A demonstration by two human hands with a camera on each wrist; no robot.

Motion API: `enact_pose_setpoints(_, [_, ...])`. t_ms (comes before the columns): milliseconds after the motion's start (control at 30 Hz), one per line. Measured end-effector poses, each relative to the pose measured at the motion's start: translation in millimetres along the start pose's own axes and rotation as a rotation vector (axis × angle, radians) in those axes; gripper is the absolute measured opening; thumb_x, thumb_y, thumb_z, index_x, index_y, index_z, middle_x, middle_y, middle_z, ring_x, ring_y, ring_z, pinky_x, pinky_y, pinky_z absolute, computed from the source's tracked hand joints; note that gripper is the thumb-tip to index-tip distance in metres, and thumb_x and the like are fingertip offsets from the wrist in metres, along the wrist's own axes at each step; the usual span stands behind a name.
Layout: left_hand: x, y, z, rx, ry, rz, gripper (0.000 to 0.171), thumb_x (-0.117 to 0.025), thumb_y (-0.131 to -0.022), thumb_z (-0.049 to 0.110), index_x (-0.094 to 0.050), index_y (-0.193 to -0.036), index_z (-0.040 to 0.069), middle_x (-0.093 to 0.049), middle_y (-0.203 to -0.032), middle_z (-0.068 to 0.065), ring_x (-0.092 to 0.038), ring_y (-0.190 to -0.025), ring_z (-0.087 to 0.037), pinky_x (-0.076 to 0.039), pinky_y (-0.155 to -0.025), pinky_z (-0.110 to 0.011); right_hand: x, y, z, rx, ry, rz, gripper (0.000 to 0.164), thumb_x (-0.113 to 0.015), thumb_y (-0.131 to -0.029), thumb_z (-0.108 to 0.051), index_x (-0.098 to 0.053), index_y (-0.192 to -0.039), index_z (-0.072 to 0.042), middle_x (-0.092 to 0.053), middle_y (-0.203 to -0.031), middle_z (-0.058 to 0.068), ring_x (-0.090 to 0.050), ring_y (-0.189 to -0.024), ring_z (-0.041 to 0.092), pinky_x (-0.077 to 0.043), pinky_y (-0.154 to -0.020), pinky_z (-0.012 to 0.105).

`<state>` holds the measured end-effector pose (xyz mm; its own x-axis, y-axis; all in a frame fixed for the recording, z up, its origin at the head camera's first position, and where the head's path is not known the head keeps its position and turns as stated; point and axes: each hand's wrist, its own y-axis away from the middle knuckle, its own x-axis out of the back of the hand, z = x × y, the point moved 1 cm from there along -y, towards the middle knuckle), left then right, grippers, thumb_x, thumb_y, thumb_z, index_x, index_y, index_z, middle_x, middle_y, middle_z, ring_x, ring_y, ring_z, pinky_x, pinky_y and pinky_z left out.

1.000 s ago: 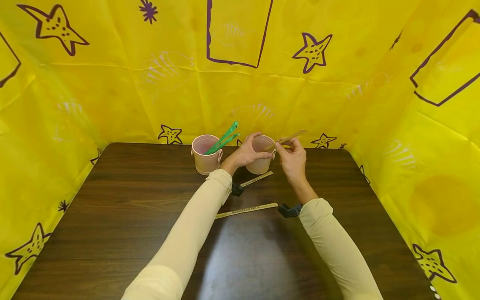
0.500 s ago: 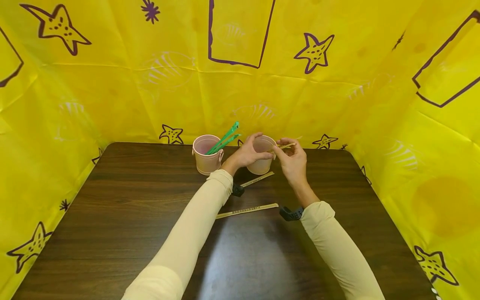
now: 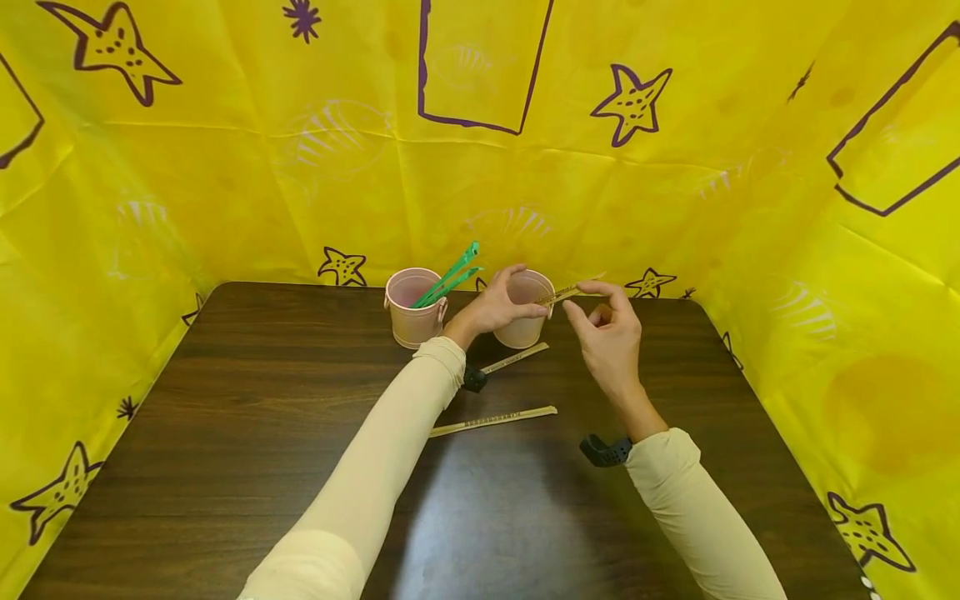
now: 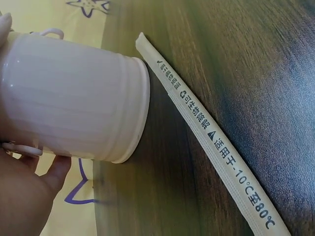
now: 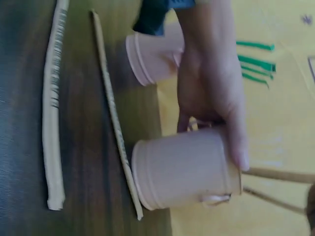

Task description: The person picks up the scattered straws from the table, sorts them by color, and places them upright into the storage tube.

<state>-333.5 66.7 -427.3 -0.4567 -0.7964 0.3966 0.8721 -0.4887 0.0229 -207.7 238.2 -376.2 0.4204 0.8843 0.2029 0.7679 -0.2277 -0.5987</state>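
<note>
My left hand point(image 3: 497, 307) grips a pale pink bucket point(image 3: 519, 333) by its side, thumb near the rim; the left wrist view shows its ribbed wall. Two tan paper-wrapped straws point(image 5: 280, 175) stick out of this bucket, leaning over its right side in the head view. Just right of them is my right hand point(image 3: 613, 342), thumb and index finger apart, holding nothing. On the table near the bucket's base lies a tan wrapped straw point(image 3: 517, 358), partly hidden by the left wrist. Another wrapped straw point(image 3: 495, 421) lies nearer me, its left end behind the left sleeve.
A second pink bucket point(image 3: 411, 329) with several green wrapped straws point(image 3: 453, 273) stands to the left. Both buckets stand near the far edge of the dark wooden table point(image 3: 262, 417). Yellow patterned cloth point(image 3: 247, 192) hangs behind and at both sides.
The right hand has let go of a wrapped straw, which now leans in the right bucket. That hand has moved right and slightly toward me. The left hand keeps its hold.
</note>
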Motion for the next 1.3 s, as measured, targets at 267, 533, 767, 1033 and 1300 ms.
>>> enact_pose_setpoints(267, [0.4, 1.2, 3.6, 0.004, -0.008, -0.002, 0.100, -0.081, -0.085, 0.049, -0.021, -0.161, 0.025, -0.021, -0.166, -0.011, -0.039, -0.144, -0.038, -0.037, -0.118, -0.058, -2, 32, -2, -0.074, 0.115, -0.315, 0.022, -0.081, -0.088, -0.016, -0.071, -0.107, -0.011, -0.051, -0.060, 0.004, -0.041, -0.047, 0.007, -0.032, -0.044, 0.021])
enact_pose_setpoints(533, [1.6, 0.0, 2.4, 0.000, -0.012, -0.002, 0.099, -0.081, -0.085, 0.048, -0.021, -0.161, 0.025, -0.015, -0.169, -0.010, -0.026, -0.153, -0.039, -0.030, -0.122, -0.060, -21, 65, 7, -0.079, 0.255, -0.803, 0.012, -0.079, -0.090, -0.017, -0.074, -0.100, -0.013, -0.073, -0.089, -0.001, -0.053, -0.058, 0.008, -0.047, -0.056, 0.023])
enact_pose_setpoints(767, [-0.8, -0.1, 1.5, 0.001, 0.001, 0.004, 0.099, -0.081, -0.085, 0.047, -0.022, -0.161, 0.026, -0.014, -0.170, -0.010, -0.024, -0.154, -0.039, -0.029, -0.123, -0.059, -40, 85, 13, 0.095, 0.310, -1.007, 0.014, -0.080, -0.090, -0.020, -0.076, -0.102, -0.013, -0.074, -0.098, -0.003, -0.069, -0.096, 0.013, -0.057, -0.087, 0.030])
enact_pose_setpoints(1033, [-2.5, 0.2, 1.5, -0.003, 0.013, 0.009, 0.097, -0.081, -0.085, 0.045, -0.023, -0.161, 0.025, -0.016, -0.169, -0.011, -0.028, -0.152, -0.039, -0.030, -0.122, -0.059, -50, 99, 17, 0.100, 0.341, -1.095, 0.019, -0.082, -0.088, -0.027, -0.077, -0.102, -0.016, -0.065, -0.097, -0.001, -0.064, -0.090, 0.013, -0.054, -0.081, 0.025])
enact_pose_setpoints(1300, [-2.3, 1.1, 1.5, 0.001, 0.012, 0.010, 0.097, -0.081, -0.085, 0.045, -0.023, -0.161, 0.025, -0.017, -0.168, -0.011, -0.028, -0.152, -0.038, -0.031, -0.121, -0.059, -54, 108, 21, 0.093, 0.379, -1.040, 0.028, -0.084, -0.086, -0.024, -0.064, -0.102, -0.013, -0.060, -0.090, 0.000, -0.057, -0.080, 0.011, -0.047, -0.074, 0.022])
